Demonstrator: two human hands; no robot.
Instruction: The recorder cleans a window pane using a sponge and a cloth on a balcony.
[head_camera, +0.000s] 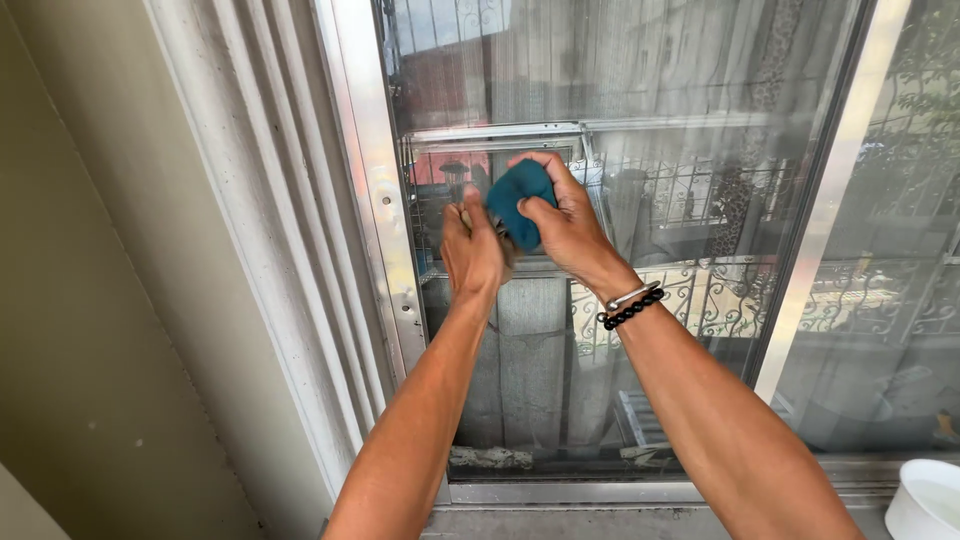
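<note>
My right hand (565, 222) grips a bunched teal cloth (518, 203) and presses it against the glass of a sliding window (700, 150). My left hand (472, 250) is closed just left of the cloth, touching it, and something small and pale shows above its thumb; what it is cannot be made out. A metal bangle and a black bead bracelet (632, 305) sit on my right wrist. The glass reflects railings and buildings.
The aluminium window frame (385, 200) runs down the left, beside ribbed white trim (250, 200) and a beige wall (90, 300). A second frame bar (830, 200) slants at the right. A white bowl (925, 498) with liquid stands at the bottom right by the sill.
</note>
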